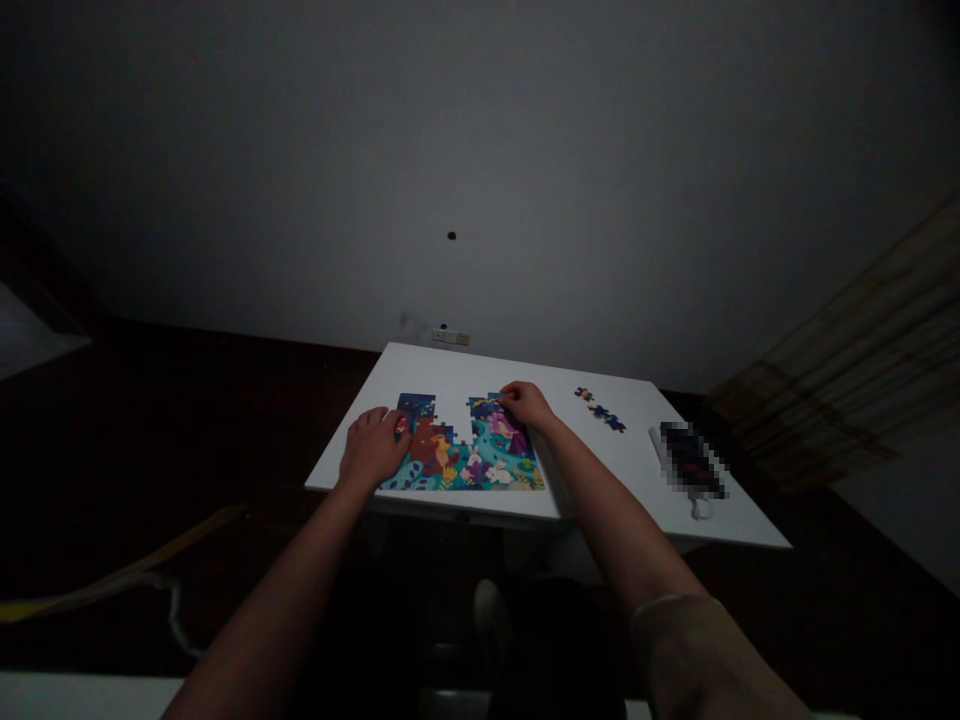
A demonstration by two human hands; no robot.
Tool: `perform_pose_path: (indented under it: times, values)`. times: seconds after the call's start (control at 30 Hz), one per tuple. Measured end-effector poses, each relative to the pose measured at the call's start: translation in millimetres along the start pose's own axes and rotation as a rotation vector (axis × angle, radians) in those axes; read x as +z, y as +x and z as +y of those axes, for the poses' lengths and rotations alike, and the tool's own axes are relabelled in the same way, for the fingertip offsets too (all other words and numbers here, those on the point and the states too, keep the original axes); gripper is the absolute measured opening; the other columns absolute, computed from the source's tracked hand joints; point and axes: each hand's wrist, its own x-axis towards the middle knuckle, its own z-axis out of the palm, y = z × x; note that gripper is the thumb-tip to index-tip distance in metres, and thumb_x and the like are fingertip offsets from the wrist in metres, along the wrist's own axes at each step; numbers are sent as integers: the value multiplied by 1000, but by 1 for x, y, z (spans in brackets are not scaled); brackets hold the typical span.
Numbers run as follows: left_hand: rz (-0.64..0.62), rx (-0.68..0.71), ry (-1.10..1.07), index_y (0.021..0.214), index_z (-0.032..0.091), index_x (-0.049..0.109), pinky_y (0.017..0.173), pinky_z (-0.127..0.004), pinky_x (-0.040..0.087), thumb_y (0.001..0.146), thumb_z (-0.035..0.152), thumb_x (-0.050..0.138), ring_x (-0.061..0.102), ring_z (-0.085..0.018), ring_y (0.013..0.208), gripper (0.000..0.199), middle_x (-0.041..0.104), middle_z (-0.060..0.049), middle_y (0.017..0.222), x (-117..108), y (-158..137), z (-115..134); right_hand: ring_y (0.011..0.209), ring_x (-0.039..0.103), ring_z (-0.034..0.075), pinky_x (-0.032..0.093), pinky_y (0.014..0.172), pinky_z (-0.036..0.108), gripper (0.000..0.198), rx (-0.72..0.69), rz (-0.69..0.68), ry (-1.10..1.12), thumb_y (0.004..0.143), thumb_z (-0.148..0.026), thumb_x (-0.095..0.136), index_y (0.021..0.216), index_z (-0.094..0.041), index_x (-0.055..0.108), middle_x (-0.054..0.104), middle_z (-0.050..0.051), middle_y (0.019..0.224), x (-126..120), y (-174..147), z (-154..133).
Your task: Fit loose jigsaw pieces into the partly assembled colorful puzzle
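A partly assembled jigsaw puzzle [487,465] with bright cartoon animals lies on the white table, with a gap in its upper middle. My left hand [373,447] rests flat on its left edge, fingers loosely spread, covering part of that side. At the upper right corner of the picture, my right hand [527,403] has its thumb and fingers pinched together on a puzzle piece. The fingers mostly cover that piece, and I cannot tell whether it is joined to its neighbours.
Loose puzzle pieces [606,417] lie right of my right hand, with a smaller cluster [584,394] behind them. A blurred-out dark object [691,460] and a small white item [701,509] sit at the right of the white table [465,365]. A wall stands behind.
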Motion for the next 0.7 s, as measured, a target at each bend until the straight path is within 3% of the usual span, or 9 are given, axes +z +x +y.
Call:
perform_pose_path:
  times: [0.17, 0.33, 0.5, 0.7]
  values:
    - [14, 4, 5, 145, 22, 76, 122, -58, 49, 109, 43, 56, 61, -42, 148, 47, 68, -20, 158, 3, 1, -1, 87, 74, 19, 53, 81, 29, 10, -28, 1, -225, 98, -19, 82, 107, -19, 83, 85, 7, 99, 0, 5, -3]
    - [10, 2, 7, 147, 22, 75, 122, -59, 49, 110, 44, 54, 60, -43, 148, 48, 67, -20, 160, 3, 1, -1, 99, 78, 23, 55, 92, 30, 12, -67, -82, -375, 102, -20, 81, 113, -19, 85, 87, 11, 113, -4, 6, -6]
    - [22, 6, 4, 145, 23, 76, 120, -58, 51, 109, 44, 55, 62, -42, 145, 47, 69, -19, 157, 4, 1, -1, 109, 80, 26, 58, 100, 33, 15, -119, -173, -455, 103, -23, 79, 114, -20, 89, 88, 14, 119, -7, 8, -3]
    - [19, -8, -10, 146, 24, 75, 122, -58, 49, 110, 44, 55, 60, -41, 148, 46, 69, -17, 158, 5, 1, -1, 121, 80, 28, 57, 109, 35, 24, -243, -166, -474, 105, -24, 74, 122, -22, 91, 88, 14, 128, -8, 5, 3]
